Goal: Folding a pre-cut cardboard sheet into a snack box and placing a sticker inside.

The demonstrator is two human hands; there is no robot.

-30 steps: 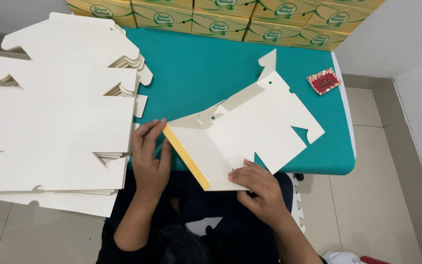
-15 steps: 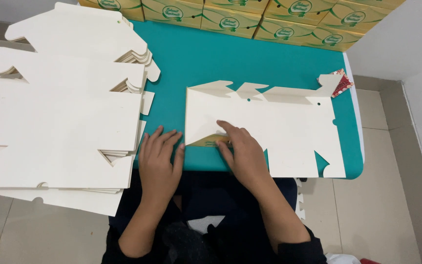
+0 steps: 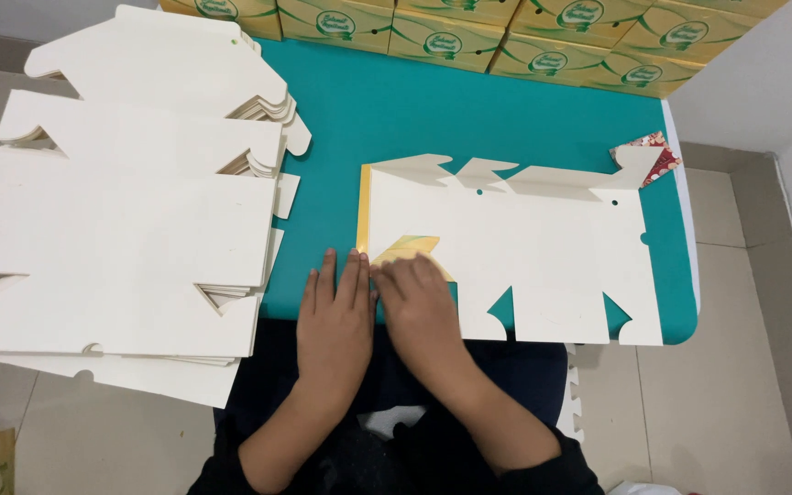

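Note:
A flat white die-cut cardboard box blank (image 3: 543, 247) lies spread out on the teal table (image 3: 396, 119), with a yellow edge along its left side and a small flap folded up showing yellow. My right hand (image 3: 419, 307) presses flat on the blank's lower left corner, over that folded flap. My left hand (image 3: 336, 316) lies flat next to it at the table's front edge, fingertips touching the blank's left edge. Both hands hold nothing.
A tall stack of flat white box blanks (image 3: 130, 211) fills the left side. A row of yellow-and-green cartons (image 3: 469, 32) lines the table's far edge. A small red patterned packet (image 3: 657, 156) peeks out behind the blank's top right corner. Tiled floor lies to the right.
The folded blank has been opened out flat across the table. My right hand has slid down to its lower left corner, and my left hand has come beside it.

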